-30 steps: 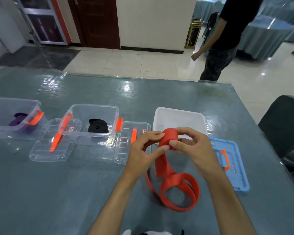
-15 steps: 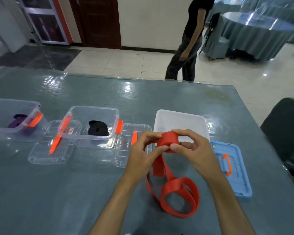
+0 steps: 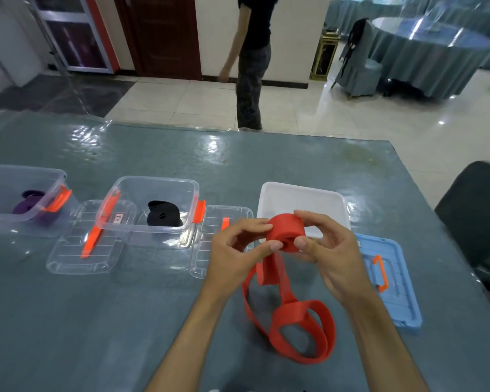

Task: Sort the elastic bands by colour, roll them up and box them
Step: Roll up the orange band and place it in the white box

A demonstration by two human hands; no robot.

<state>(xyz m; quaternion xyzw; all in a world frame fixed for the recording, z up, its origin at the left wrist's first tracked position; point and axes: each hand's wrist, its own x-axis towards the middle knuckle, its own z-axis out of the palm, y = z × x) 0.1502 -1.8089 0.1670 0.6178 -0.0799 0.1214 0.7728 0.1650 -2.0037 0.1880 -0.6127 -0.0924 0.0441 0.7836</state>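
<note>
A red elastic band (image 3: 285,230) is partly rolled into a thick coil held above the table. My left hand (image 3: 235,250) pinches the coil from the left and my right hand (image 3: 327,248) grips it from the right. The loose tail (image 3: 300,329) hangs down and loops on the grey tabletop. Just behind the coil stands an open white box (image 3: 269,199). A clear box (image 3: 153,185) to the left holds a rolled black band (image 3: 163,213). Another clear box (image 3: 26,172) at the far left holds a purple band (image 3: 26,206).
Two clear lids (image 3: 82,256) (image 3: 210,250) with orange handles lie in front of the clear boxes. A blue lid (image 3: 391,281) lies at my right. A dark chair (image 3: 475,210) stands by the table's right edge. A person (image 3: 252,60) walks on the floor beyond.
The coil has turned between my fingers and taken up more band, so the tail on the table is shorter. The person in the background has walked to the left.
</note>
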